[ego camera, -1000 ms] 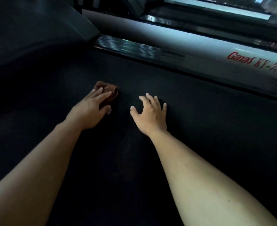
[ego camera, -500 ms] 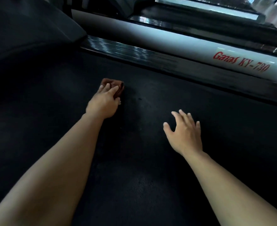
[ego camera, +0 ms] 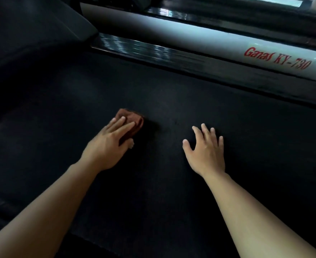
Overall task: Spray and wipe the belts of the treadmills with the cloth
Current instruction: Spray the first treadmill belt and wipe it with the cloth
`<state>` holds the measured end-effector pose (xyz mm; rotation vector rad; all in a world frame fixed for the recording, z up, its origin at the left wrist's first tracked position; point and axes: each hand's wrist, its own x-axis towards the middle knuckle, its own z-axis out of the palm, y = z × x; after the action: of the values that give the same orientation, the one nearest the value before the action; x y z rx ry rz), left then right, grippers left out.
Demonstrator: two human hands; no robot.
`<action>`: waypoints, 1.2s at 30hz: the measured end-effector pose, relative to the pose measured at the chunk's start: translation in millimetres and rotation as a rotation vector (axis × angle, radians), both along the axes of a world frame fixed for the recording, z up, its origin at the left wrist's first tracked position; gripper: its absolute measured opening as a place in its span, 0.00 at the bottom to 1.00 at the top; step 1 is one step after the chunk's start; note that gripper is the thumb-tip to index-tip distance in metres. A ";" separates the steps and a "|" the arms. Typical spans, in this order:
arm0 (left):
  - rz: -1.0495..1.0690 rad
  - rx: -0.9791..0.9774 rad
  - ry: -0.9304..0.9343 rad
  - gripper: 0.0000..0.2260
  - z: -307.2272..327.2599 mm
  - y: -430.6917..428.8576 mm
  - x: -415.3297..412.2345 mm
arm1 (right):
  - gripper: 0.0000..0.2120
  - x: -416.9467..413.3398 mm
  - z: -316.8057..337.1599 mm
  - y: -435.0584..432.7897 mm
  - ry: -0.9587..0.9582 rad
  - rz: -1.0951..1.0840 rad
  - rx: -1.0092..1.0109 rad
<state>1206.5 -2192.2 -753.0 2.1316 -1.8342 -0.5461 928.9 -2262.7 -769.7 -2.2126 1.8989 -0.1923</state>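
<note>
Left hand [ego camera: 106,148] presses the cloth [ego camera: 133,121] flat on the belt [ego camera: 172,202], grip wide, fingers [ego camera: 116,125] straight; right hand [ego camera: 205,151], near it, grip wide, holds nothing.

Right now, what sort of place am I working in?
Most likely a gym or fitness room. The left hand presses a brown cloth on a black treadmill belt, the white side rail reads "Ganas KY-730" in red, and another machine's rail seems to run parallel beyond it.
</note>
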 end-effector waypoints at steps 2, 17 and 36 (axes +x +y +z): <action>0.111 -0.004 -0.015 0.28 -1.7 -9.4 14.2 | 0.31 -0.4 -0.6 -0.4 0.004 0.001 -0.003; -0.175 0.011 -0.004 0.27 3.0 35.1 -74.9 | 0.30 -3.9 -5.0 0.4 -0.042 -0.008 -0.052; -0.164 -0.076 0.039 0.26 3.1 57.3 -81.5 | 0.24 -9.2 4.3 19.0 -0.093 0.004 -0.050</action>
<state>1125.0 -2134.8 -749.9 1.9203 -1.9865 -0.5408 919.7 -2243.7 -765.4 -2.1978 1.8604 -0.3393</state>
